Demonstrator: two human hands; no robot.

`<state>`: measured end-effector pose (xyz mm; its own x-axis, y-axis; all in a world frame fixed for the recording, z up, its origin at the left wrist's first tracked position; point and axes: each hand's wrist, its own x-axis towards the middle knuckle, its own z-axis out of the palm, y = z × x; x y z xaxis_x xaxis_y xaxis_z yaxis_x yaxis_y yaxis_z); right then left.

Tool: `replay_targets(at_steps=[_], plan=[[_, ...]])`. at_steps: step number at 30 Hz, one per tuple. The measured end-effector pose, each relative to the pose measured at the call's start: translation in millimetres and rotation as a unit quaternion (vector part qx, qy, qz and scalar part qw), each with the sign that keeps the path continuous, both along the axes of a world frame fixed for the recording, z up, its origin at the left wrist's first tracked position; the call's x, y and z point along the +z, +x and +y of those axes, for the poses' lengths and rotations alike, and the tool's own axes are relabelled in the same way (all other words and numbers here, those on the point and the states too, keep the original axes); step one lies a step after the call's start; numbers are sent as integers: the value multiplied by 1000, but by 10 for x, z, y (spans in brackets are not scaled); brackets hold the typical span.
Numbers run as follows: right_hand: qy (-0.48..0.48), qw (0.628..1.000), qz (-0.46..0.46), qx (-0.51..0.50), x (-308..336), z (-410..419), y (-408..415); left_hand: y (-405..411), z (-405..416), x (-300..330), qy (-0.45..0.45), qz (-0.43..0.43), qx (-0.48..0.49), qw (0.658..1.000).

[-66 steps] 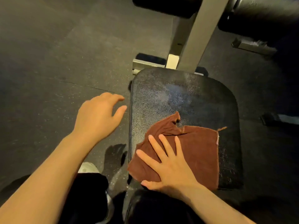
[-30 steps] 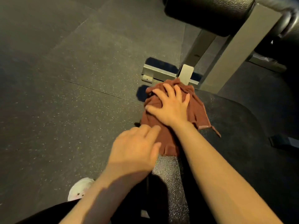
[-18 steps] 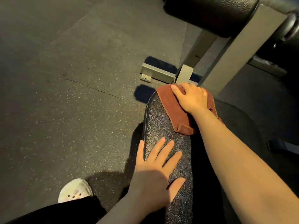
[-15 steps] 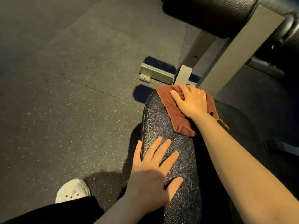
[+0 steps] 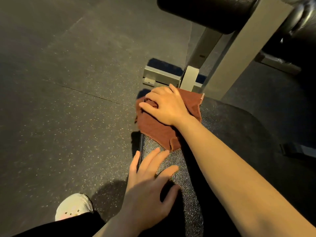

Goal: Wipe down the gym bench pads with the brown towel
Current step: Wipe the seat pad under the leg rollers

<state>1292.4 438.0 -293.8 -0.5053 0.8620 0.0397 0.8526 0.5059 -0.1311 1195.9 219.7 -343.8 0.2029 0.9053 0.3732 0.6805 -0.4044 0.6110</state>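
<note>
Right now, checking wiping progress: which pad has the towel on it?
The flat seat pad nearest the person; the right hand presses the towel there. The round pad above is bare.

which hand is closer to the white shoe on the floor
Left. The left hand rests flat on the near part of the seat pad, just up and right of the white shoe. The right hand presses the brown towel at the pad's far end.

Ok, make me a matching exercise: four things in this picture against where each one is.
Column one:
1. brown towel
2. left hand
3. right hand
4. white shoe

Column two:
A. on the floor
B. pressing on the towel
C. flat on the bare seat pad
D. draped over the pad's far left corner

Pairs: 1-D, 2-C, 3-B, 4-A
</note>
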Motion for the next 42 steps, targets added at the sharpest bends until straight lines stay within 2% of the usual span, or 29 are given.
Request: replay_targets(at_steps=[10,14,16,20,24,30,34,38,42], plan=[[16,980,5,-199,8,-362,1286,0,35,31,14,18,-12,1000],[-11,961,-13,-278,-2,-539,1313,17,38,31,13,20,-3,1000],[-36,961,-26,-271,1,-566,1091,25,39,21,19,16,0,1000],[-43,985,-42,-161,-6,-519,464,31,41,25,34,9,9,999],[-33,988,-26,-145,6,-419,571,60,65,7,29,18,43,998],[-8,970,-38,-240,16,-500,1530,37,72,-1,26,11,35,999],[-25,933,-42,-356,-8,-672,2101,30,73,-9,28,9,35,999],[-40,900,-30,-432,-66,-891,2001,36,106,37,23,19,37,999],[-53,915,-41,-398,-71,-1156,1480,39,100,58,18,21,35,999]])
